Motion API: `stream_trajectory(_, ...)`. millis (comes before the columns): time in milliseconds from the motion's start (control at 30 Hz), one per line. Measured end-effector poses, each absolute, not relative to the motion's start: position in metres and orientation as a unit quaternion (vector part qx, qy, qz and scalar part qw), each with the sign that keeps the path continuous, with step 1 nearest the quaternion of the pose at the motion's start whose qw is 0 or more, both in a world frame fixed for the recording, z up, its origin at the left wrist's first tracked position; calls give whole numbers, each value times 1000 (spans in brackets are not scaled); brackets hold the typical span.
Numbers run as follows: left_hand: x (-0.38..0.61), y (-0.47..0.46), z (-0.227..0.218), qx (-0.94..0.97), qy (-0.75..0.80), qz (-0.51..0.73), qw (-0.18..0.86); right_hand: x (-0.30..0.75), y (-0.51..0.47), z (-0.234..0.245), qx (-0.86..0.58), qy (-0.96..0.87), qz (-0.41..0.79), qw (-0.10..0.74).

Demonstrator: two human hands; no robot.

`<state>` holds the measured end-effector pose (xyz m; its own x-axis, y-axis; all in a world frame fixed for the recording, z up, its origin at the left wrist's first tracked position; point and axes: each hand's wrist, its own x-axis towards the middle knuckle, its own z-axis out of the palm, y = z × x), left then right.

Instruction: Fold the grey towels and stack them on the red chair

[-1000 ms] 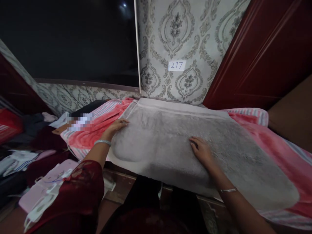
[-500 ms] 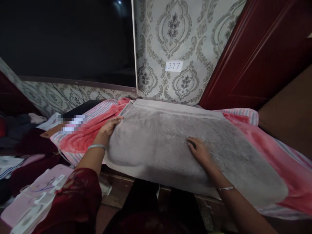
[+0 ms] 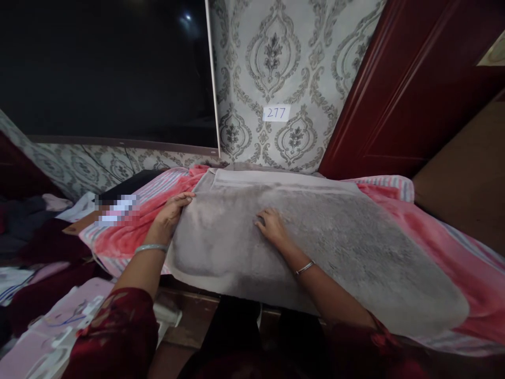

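Observation:
A grey plush towel (image 3: 232, 247), with a paler band along its far side, lies spread over a red blanket with striped edges (image 3: 430, 231). At the towel's far left edge, my left hand (image 3: 173, 210) is closed on the fabric with its fingertips at the border. My right hand (image 3: 272, 226) rests on the left-middle of the towel's surface, palm down, fingers loosely bent and thumb apart, gripping nothing. To the right of that hand the pile looks rougher.
A large dark television (image 3: 106, 73) stands behind on the left, and a patterned wall bears a paper marked 277 (image 3: 276, 113). Dark red panelling (image 3: 394, 105) rises on the right. Clothes (image 3: 43, 231) and a pink-and-white object (image 3: 55, 321) lie at lower left.
My right hand has slid leftward across the towel, nearer to my left hand. My left hand stays at the left edge. The view has shifted slightly.

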<state>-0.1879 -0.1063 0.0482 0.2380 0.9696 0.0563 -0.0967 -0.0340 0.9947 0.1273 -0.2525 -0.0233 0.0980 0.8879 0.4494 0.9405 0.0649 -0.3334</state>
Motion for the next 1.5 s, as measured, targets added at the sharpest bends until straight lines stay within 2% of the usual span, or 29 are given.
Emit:
stream_trajectory(100, -188, -103, 46, 580, 428, 448, 529, 121, -254, -24, -689, -662, -51, 290)
stream_trajectory(233, -188, -98, 40, 659, 512, 381, 397, 119, -257, -29, -698, -643, -66, 307)
stream_trajectory(333, -174, -105, 35, 685, 529, 389, 315, 119, -256, -35, -696, -639, -73, 318)
stream_trajectory(467, -129, -137, 26, 856, 380, 333, 112, 122, -252, -42, -672, -644, -94, 353)
stream_trajectory(567, -96, -157, 16, 919, 300, 250, 46, 122, -253, -40, -675, -640, -96, 355)
stream_trajectory(700, -77, -156, 1, 931, 294, 214, 30, 117, -258, -27, -693, -642, -74, 319)
stream_trajectory(933, -75, -134, -15, 913, 290, 287, 2, 127, -267, -13, -702, -641, -80, 299)
stream_trajectory(1300, -73, -134, 6, 891, 287, 351, -5, 304, -374, -36, -744, -562, -99, 349)
stream_trajectory(1500, -71, -130, 18, 872, 284, 398, -23, 346, -406, -48, -752, -560, -114, 329)
